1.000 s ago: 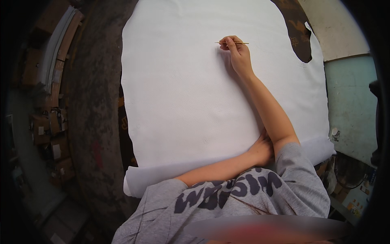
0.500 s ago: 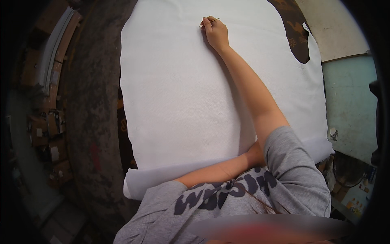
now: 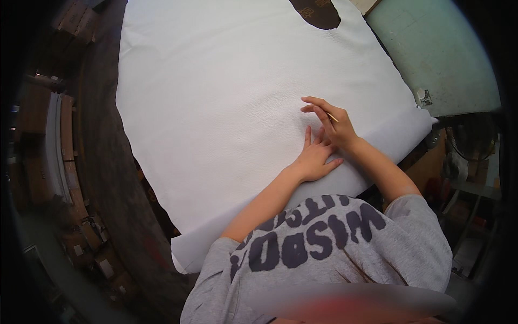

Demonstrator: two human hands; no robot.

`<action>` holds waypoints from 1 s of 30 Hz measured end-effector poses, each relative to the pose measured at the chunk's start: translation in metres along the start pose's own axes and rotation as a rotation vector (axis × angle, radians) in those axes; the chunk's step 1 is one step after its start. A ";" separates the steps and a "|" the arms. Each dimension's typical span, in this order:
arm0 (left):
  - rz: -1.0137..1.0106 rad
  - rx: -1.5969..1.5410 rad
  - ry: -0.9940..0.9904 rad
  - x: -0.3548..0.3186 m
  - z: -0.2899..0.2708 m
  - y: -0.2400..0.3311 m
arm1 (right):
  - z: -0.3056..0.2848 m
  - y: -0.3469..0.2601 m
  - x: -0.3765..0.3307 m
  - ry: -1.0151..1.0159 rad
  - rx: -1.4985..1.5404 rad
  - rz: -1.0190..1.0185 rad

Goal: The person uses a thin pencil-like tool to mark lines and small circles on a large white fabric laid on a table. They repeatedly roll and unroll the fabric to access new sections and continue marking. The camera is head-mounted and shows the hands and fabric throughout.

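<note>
A large white sheet with a fine pebbled grain, like a leather hide (image 3: 216, 97), is spread out in front of me. My left hand (image 3: 314, 160) lies on it near the folded near edge, palm down with fingers spread. Just beyond and to the right, my right hand (image 3: 335, 123) is raised close over the sheet. A thin yellowish stick (image 3: 333, 116) is held in it by the thumb, while the forefinger stretches out to the left. The stick's other end is hidden in the hand. At my body the sheet's near edge (image 3: 205, 244) folds over, showing a pale greyish side.
Through a notch in the sheet's far edge shows a brown patterned surface (image 3: 319, 13). A pale green panel (image 3: 431, 54) stands at the right. Cardboard boxes (image 3: 100, 259) line the left side beyond a dark floor strip (image 3: 100, 135).
My right hand has come back from the far part of the sheet to beside my left hand, still with the stick. The view has shifted, and my left hand now shows fully.
</note>
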State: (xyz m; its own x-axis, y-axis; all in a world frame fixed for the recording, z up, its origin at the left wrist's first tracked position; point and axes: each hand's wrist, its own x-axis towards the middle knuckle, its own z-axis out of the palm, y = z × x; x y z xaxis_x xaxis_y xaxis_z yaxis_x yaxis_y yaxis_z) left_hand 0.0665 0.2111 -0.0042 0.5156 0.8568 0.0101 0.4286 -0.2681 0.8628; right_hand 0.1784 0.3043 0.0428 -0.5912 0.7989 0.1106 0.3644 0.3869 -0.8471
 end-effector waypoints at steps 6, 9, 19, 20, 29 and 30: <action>-0.017 -0.060 -0.092 -0.003 -0.014 -0.004 | -0.098 0.001 -0.179 0.168 -0.647 -0.050; -0.030 -0.184 -0.063 -0.004 -0.020 -0.002 | -0.100 0.011 -0.224 0.090 -0.687 -0.094; -0.180 0.101 0.091 -0.087 -0.044 0.078 | -0.140 0.034 -0.122 0.002 -0.688 -0.405; -0.165 0.184 0.125 -0.097 -0.048 0.086 | -0.141 0.035 -0.104 0.059 -0.732 -0.448; -0.456 0.595 0.448 -0.136 -0.022 0.066 | -0.061 0.037 -0.040 0.467 -0.560 -0.348; -0.456 0.669 0.466 -0.139 -0.023 0.056 | -0.053 0.033 -0.048 0.341 -0.487 -0.375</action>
State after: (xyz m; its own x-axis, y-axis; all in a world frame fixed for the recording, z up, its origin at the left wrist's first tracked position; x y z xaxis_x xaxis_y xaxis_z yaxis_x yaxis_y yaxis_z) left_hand 0.0017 0.0869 0.0543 -0.0947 0.9931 0.0691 0.9292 0.0633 0.3640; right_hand 0.2570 0.3029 0.0374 -0.5101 0.6405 0.5741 0.5081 0.7629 -0.3998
